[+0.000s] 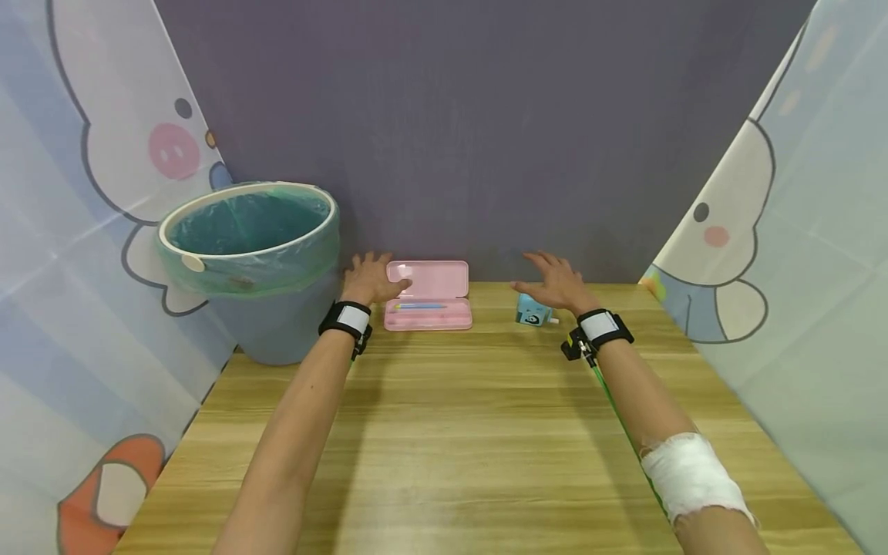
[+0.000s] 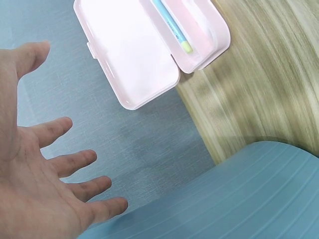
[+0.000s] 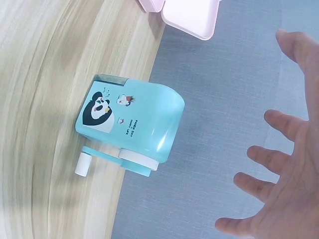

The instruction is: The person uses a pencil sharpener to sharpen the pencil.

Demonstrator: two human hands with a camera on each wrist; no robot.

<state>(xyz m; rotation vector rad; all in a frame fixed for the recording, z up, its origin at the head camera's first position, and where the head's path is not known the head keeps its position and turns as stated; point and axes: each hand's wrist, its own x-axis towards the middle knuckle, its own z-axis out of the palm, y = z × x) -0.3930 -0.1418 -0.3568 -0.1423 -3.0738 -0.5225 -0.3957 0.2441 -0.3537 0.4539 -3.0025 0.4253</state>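
My left hand (image 1: 371, 279), fingers spread and holding nothing, is raised beside an open pink pencil case (image 1: 428, 324). Its lid (image 2: 130, 55) leans up at the back, and a blue pencil (image 1: 420, 306) with a yellow-green end lies in the tray. On the other side, my right hand (image 1: 557, 284) hovers with spread fingers above and behind a turquoise crank pencil sharpener (image 3: 142, 114). The sharpener carries a panda picture, and its crank has a white handle (image 3: 83, 164). In the right wrist view the palm is apart from the sharpener.
A blue-grey bin (image 1: 277, 331) with a green liner stands at the left, close to my left hand. Behind the wood-grain table (image 1: 444, 432) rises a grey wall (image 1: 458, 139). Cartoon-printed sheets (image 1: 798, 231) flank both sides.
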